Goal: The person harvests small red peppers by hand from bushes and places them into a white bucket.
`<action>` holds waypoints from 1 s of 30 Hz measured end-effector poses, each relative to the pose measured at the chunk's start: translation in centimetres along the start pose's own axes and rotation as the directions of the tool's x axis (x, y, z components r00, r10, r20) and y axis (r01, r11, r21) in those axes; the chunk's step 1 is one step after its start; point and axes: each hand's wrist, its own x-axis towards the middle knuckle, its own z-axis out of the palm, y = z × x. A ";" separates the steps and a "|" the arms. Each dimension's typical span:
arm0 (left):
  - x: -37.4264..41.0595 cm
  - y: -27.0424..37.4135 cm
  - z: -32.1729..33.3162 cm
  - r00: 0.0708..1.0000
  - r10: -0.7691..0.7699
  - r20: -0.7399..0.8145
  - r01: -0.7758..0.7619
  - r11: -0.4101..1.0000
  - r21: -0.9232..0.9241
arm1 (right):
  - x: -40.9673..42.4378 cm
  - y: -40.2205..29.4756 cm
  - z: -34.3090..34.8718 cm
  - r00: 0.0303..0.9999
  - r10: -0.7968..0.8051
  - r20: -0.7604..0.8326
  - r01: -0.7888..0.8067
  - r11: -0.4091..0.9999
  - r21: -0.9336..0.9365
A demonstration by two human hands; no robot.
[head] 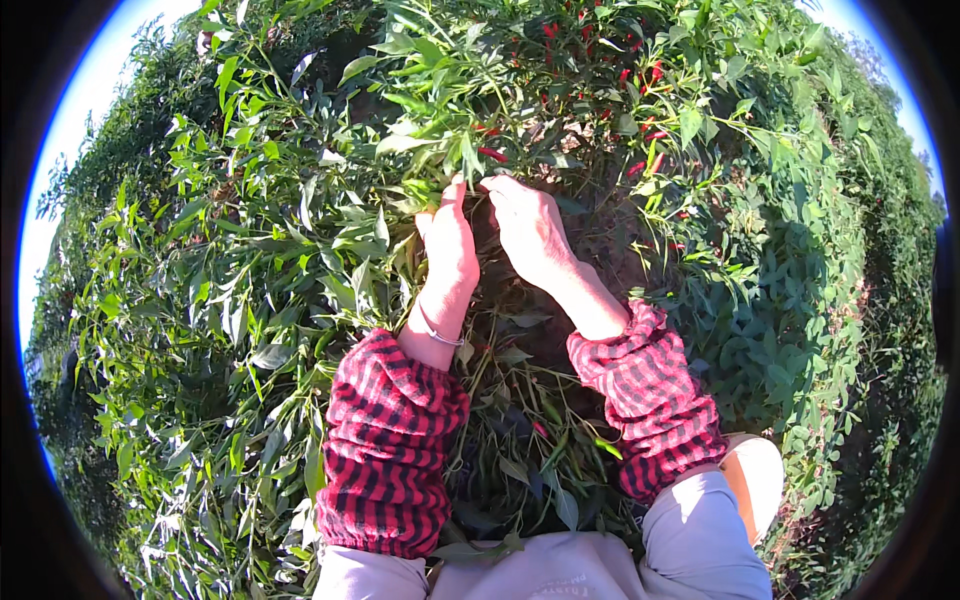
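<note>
Both of my hands reach into a leafy chili pepper plant (pixel 420 112) in front of me. My left hand (pixel 450 244) is raised among leaves and pale green chilies, its fingertips against the foliage. A thin bracelet (pixel 437 335) circles that wrist. My right hand (pixel 529 232) is close beside it, fingers bent inward toward the same stems. Leaves and glare hide what lies between the fingertips of either hand. Just above them hangs a red chili (pixel 493 154). More red chilies (pixel 657 73) grow at the upper right.
Dense chili foliage (pixel 225 262) spreads along my left. Low broad-leaved plants (pixel 780 315) line the right side, partly in shadow. Cut or bent stems with green chilies (pixel 555 450) lie between my forearms. A pale garment (pixel 540 566) covers my lap, with leaves resting on it.
</note>
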 end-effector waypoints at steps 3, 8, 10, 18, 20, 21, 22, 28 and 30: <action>-1.0 -0.1 -0.8 0.988 -0.126 0.092 0.132 0.989 -0.060 | 0.2 -0.3 -2.9 0.964 0.226 -0.137 -0.205 0.966 0.156; -0.2 -1.4 -0.8 0.980 -0.174 0.093 0.173 0.985 0.015 | 2.8 -0.6 -3.4 0.968 -0.212 -0.134 0.157 0.929 -0.335; -0.9 -0.6 -0.7 0.976 -0.145 0.165 0.133 0.988 0.082 | 3.7 -0.9 -3.2 0.969 -0.228 -0.090 0.189 0.928 -0.320; -1.8 0.1 -0.8 0.967 -0.093 0.236 0.071 0.992 0.100 | 6.4 -1.2 -2.5 0.981 -0.164 0.107 0.194 0.890 -0.412; -1.6 -0.4 -0.8 0.956 -0.115 0.270 0.081 0.988 0.131 | 6.7 -1.5 -2.8 0.984 -0.100 0.148 0.158 0.877 -0.453; -1.6 -0.2 -0.9 0.952 -0.119 0.282 0.080 0.986 0.148 | 6.7 -1.3 -2.8 0.979 -0.183 0.093 0.204 0.911 -0.358; -1.7 0.0 -1.0 0.965 -0.160 0.208 0.132 0.981 0.139 | 7.0 -1.2 -3.0 0.990 -0.085 0.110 0.114 0.950 -0.292; -0.9 0.5 -1.2 0.962 -0.221 0.159 0.226 0.974 -0.010 | 7.4 1.4 -7.5 0.770 0.048 0.637 -0.561 0.528 0.638; -1.4 0.6 -0.8 0.941 -0.240 0.239 0.251 0.968 -0.018 | 5.1 1.8 -6.2 1.000 0.001 -0.013 0.004 0.941 0.338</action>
